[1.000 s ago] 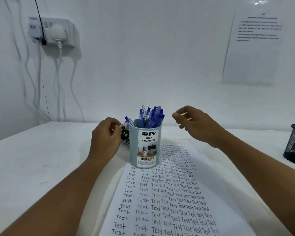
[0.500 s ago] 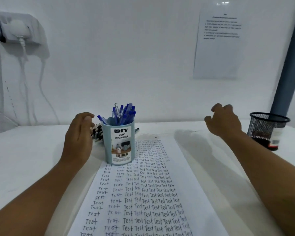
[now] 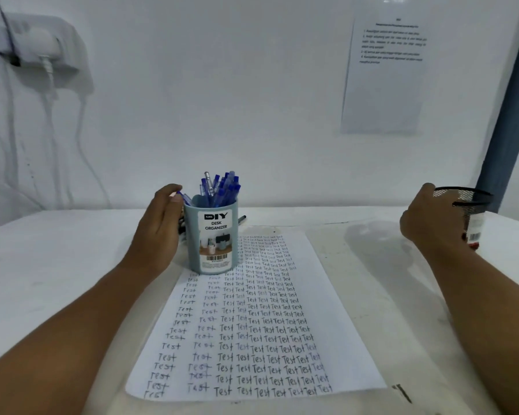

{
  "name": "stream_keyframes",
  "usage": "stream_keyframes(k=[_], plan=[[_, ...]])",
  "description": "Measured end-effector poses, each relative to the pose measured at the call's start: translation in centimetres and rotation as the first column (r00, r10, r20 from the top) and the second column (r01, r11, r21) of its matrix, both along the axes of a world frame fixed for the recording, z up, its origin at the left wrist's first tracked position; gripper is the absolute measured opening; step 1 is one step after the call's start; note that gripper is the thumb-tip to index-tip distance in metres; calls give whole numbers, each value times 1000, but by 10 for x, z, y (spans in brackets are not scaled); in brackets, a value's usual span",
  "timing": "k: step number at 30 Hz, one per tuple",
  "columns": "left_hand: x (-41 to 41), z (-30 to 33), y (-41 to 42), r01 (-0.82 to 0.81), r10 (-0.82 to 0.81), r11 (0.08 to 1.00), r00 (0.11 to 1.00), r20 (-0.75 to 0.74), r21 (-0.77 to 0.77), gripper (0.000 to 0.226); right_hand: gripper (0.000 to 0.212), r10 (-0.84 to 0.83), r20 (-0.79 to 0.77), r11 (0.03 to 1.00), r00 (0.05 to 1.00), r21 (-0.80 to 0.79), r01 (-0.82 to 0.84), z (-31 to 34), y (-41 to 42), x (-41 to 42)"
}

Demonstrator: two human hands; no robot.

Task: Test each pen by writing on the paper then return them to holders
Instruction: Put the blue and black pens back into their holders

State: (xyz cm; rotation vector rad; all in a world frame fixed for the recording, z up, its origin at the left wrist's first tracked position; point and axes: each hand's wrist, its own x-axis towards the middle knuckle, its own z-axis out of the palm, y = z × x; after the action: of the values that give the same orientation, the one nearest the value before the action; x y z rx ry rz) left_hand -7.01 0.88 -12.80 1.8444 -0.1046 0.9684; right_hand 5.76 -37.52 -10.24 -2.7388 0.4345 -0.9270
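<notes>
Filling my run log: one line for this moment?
left hand: beside blue pen holder | right hand: at mesh holder | paper: filled

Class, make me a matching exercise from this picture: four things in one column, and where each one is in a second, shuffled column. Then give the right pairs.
Things
1. blue holder
2. mesh holder
3. printed sheet
4. paper

Places
A. flat on the table, covered in "Test"
B. on the wall, upper right
C. beside the left hand, full of blue pens
D. at the right hand

Pairs: 1-C, 2-D, 3-B, 4-A
</notes>
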Motion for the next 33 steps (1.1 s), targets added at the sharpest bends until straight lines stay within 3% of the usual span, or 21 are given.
stream_keyframes(k=[3,7,16,25,33], plan=[[1,1,-1,49,-49,999,999,-8,-16,32,41,15,20,998,1000,-63,-14,-2,5,-2],[-2,2,-3,29,-29,999,1000,4,40,43,38,125,62,990,990,51,-129,4,22,-12],[-18,11,-22,122,-121,993,990,-66,9,80,29,389,81,920,918,24,-392,12,51,-25],[-19,3,-23,174,-166,984,975,-150,44,109,28,684,168,712,710,58,-699,17,93,-44],[-17,3,-22,136,-130,990,983,-129,36,110,22,796,130,597,591,-14,-802,13,113,-55]])
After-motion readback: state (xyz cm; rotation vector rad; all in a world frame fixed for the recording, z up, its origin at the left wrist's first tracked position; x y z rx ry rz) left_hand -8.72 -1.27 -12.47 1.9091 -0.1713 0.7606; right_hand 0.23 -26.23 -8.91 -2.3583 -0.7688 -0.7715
